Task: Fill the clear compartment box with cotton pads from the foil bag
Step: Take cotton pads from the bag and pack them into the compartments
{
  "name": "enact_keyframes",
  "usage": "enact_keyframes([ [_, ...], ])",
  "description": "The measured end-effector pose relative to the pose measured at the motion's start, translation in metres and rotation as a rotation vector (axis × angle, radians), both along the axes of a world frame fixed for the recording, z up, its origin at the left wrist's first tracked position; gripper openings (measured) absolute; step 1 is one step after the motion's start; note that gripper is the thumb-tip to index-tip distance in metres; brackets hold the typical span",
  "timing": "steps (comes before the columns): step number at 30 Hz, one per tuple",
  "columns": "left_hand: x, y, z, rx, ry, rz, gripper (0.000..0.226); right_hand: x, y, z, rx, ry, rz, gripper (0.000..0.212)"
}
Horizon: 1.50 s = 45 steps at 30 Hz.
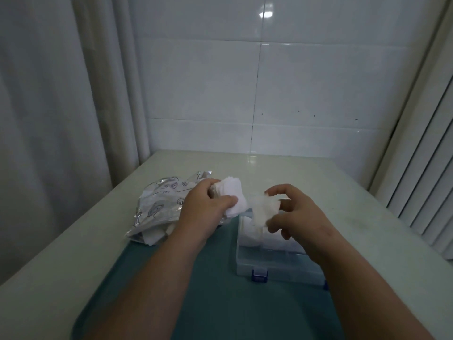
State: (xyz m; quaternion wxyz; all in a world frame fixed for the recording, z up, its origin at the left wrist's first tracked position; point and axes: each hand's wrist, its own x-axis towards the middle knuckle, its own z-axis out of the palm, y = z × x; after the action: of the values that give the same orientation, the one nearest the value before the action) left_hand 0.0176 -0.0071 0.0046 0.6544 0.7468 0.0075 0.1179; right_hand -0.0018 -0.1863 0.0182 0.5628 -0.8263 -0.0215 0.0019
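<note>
Clear plastic forms the box (272, 260), which sits on a teal tray (208, 278) with its latch side toward the person. One blue latch (259, 275) shows on the near edge. The long axis of the box appears to run left to right, but the right forearm covers its right end, so this cannot be confirmed. The far compartments hold white pads; the dividers between them are hard to make out.

Above the far left corner of the box, the right hand (299, 217) pinches a cotton pad (263, 212) between thumb and fingertips. Just left of that corner, the left hand (203, 207) grips a stack of pads (232, 195). The hands are near each other but apart.

The foil bag (159, 204) lies crumpled left of the box, and the left wrist hides its right edge. The tray rests on a pale table (367, 217). A tiled wall (294, 82) stands behind the box.
</note>
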Motion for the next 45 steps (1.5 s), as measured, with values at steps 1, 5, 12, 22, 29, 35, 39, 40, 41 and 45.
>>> enact_keyframes([
  [1, 0.0, 0.0, -0.002, -0.002, -0.001, -0.01, 0.027, 0.0, 0.0, 0.0, 0.003, -0.02, -0.022, 0.051],
  [5, -0.001, 0.0, -0.006, -0.064, 0.021, -0.053, 0.047, -0.002, -0.001, 0.002, 0.118, -0.129, -0.083, 0.025],
  [12, -0.002, -0.007, -0.012, -0.083, 0.051, -0.086, 0.048, -0.004, 0.003, -0.001, 0.187, -0.233, -0.075, 0.009],
  [22, -0.009, -0.012, -0.013, -0.053, 0.032, -0.181, 0.044, -0.003, 0.008, -0.007, 0.133, -0.307, -0.043, 0.011],
  [29, -0.009, -0.013, -0.015, -0.057, 0.006, -0.209, 0.047, 0.001, 0.008, -0.01, 0.057, -0.312, -0.097, 0.01],
  [35, -0.01, -0.012, -0.013, -0.082, 0.003, -0.197, 0.048, 0.0, 0.005, -0.007, 0.078, -0.384, -0.162, 0.017],
  [39, -0.01, -0.013, -0.013, -0.054, -0.014, -0.174, 0.047, -0.003, 0.007, -0.006, 0.125, -0.474, -0.182, 0.016],
  [40, -0.01, -0.013, -0.013, -0.051, -0.014, -0.169, 0.047, -0.004, 0.007, -0.005, 0.136, -0.502, -0.186, 0.016],
  [41, -0.01, -0.013, -0.013, -0.052, -0.012, -0.17, 0.047, -0.005, 0.008, -0.004, 0.133, -0.518, -0.183, 0.015],
  [45, -0.011, -0.013, -0.013, -0.094, -0.016, -0.217, 0.047, -0.002, 0.012, -0.009, -0.017, -0.435, -0.195, 0.013],
])
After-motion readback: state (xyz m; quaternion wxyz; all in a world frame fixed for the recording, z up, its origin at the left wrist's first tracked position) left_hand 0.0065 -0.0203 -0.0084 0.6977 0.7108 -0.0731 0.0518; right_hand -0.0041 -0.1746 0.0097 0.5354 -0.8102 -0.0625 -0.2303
